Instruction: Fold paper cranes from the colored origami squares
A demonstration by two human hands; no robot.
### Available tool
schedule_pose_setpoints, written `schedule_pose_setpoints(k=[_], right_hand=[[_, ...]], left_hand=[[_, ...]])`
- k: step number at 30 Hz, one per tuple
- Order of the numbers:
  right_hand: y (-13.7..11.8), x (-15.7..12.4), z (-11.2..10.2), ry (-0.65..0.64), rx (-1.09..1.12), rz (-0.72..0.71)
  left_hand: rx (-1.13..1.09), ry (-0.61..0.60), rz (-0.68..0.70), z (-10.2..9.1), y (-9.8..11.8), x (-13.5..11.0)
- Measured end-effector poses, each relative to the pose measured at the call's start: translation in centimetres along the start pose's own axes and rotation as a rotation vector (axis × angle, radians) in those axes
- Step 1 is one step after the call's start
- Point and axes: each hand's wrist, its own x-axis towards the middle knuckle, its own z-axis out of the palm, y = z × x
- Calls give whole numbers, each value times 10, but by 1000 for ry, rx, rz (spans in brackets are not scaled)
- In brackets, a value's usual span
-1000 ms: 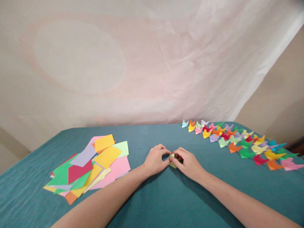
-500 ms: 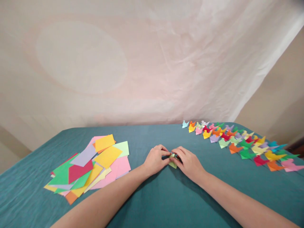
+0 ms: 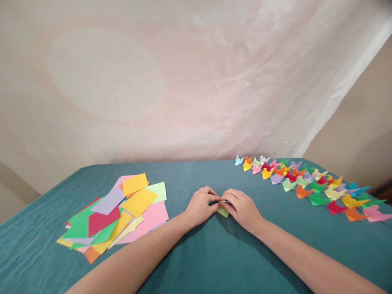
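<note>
A small pale green folded paper (image 3: 223,211) lies on the teal cloth near the middle of the table, mostly covered by fingers. My left hand (image 3: 200,205) grips its left side between thumb and fingertips. From the right, my right hand (image 3: 243,207) pinches the same paper, its thumb and forefinger over the upper part. The fingertips of both hands meet above the paper. Only its lower, pointed part shows clearly; the folds under the fingers are hidden.
To the left lies a loose pile of coloured paper sheets (image 3: 104,222). Rows of folded paper birds (image 3: 303,191) in many colours stand along the right side. The teal tablecloth (image 3: 196,261) reaches back to a pale hanging sheet (image 3: 190,81).
My right fingers have closed in leftward over the top of the pale green paper, covering more of it. My left hand has hardly moved.
</note>
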Motion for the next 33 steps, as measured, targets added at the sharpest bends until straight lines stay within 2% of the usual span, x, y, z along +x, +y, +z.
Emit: schedule_pose_setpoints(k=[11, 21, 25, 29, 33], right_hand=[[0, -1, 1, 9, 43, -2], [2, -7, 1, 4, 116, 33], [5, -9, 1, -8, 114, 47], [7, -9, 1, -23, 94, 32], [7, -9, 1, -15, 82, 26]], left_hand=[[64, -20, 31, -2, 3, -1], [246, -25, 113, -2, 1, -3], [289, -57, 183, -7, 2, -2], [259, -113, 291, -16, 0, -1], [241, -131, 340, -20, -3, -2]])
